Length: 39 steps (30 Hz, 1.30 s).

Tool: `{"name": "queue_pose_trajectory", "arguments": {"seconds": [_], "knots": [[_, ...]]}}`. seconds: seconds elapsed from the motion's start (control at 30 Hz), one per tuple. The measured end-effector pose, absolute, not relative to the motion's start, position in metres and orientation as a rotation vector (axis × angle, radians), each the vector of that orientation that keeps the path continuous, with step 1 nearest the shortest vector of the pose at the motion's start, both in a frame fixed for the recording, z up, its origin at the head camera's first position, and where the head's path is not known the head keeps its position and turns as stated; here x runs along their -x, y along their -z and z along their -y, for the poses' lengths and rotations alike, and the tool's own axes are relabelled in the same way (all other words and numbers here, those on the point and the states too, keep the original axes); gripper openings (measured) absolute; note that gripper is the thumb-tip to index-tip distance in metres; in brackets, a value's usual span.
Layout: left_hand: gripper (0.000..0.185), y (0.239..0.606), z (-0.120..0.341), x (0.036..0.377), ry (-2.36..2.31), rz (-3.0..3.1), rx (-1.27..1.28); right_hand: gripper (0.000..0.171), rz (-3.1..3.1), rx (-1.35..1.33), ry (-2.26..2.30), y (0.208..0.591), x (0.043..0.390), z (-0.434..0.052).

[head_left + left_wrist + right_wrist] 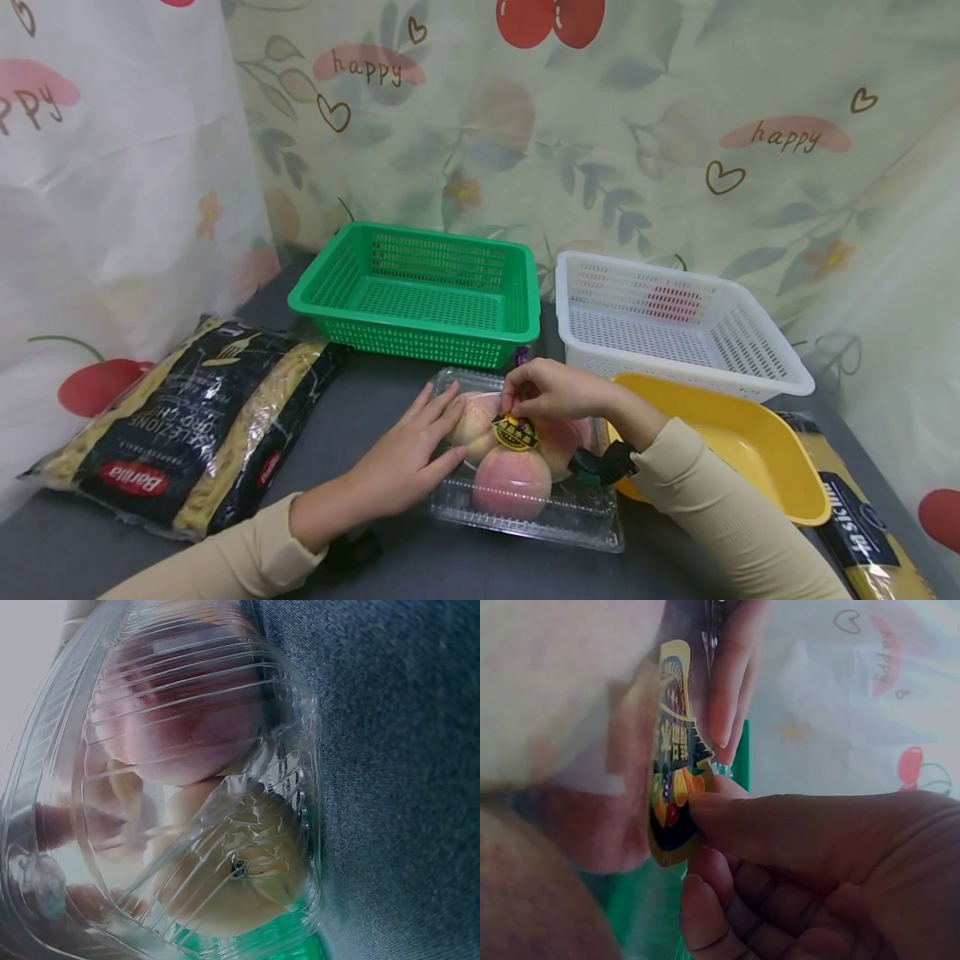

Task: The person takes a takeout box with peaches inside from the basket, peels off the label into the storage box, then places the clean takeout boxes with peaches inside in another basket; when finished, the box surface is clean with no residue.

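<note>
A clear plastic clamshell box (540, 527) of peaches (513, 483) lies on the dark cloth in front of me. A black-and-gold round sticker (515, 433) is on its lid. My left hand (408, 454) rests on the lid's left side with fingers spread. From the far side, my right hand (558, 390) pinches the sticker's edge between thumb and fingers. In the right wrist view, the thumb lies on the fruit print of the sticker (676, 750). Ribbed clear plastic covers a peach (180, 712) in the left wrist view; the left hand's fingers show there only dimly.
A green basket (427, 346) and a white basket (675, 367) stand behind the box. A yellow basin (738, 442) sits close on the right, beside a pasta packet (858, 517). At left lies a large Barilla pasta bag (195, 425). Patterned curtains (465, 125) hang around.
</note>
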<state>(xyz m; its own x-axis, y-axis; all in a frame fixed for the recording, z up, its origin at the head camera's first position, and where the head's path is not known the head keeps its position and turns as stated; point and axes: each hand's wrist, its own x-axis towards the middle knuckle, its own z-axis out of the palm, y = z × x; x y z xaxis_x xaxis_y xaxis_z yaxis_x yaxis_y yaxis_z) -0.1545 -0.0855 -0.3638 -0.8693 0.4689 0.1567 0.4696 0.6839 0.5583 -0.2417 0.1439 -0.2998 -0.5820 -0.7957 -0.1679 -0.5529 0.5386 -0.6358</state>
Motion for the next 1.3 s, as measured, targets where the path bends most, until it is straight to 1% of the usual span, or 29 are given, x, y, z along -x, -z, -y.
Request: {"name": "queue_pose_trajectory", "arguments": {"seconds": [0.53, 0.7, 0.93, 1.3], "knots": [[0.06, 0.365, 0.0855, 0.1546, 0.963, 2.864, 0.814, 0.005, -2.297, 1.12, 0.768, 0.2997, 0.2397, -0.1467], [0.06, 0.3643, 0.0858, 0.154, 0.968, 2.867, 0.81, 0.01, -2.3, 1.126, 0.757, 0.2998, 0.2402, -0.147], [0.06, 0.3636, 0.0857, 0.154, 0.97, 2.865, 0.818, 0.008, -2.294, 1.132, 0.74, 0.3006, 0.2402, -0.1474], [0.06, 0.3648, 0.086, 0.1543, 0.976, 2.856, 0.823, 0.012, -2.299, 1.099, 0.727, 0.2982, 0.2364, -0.1479]]}}
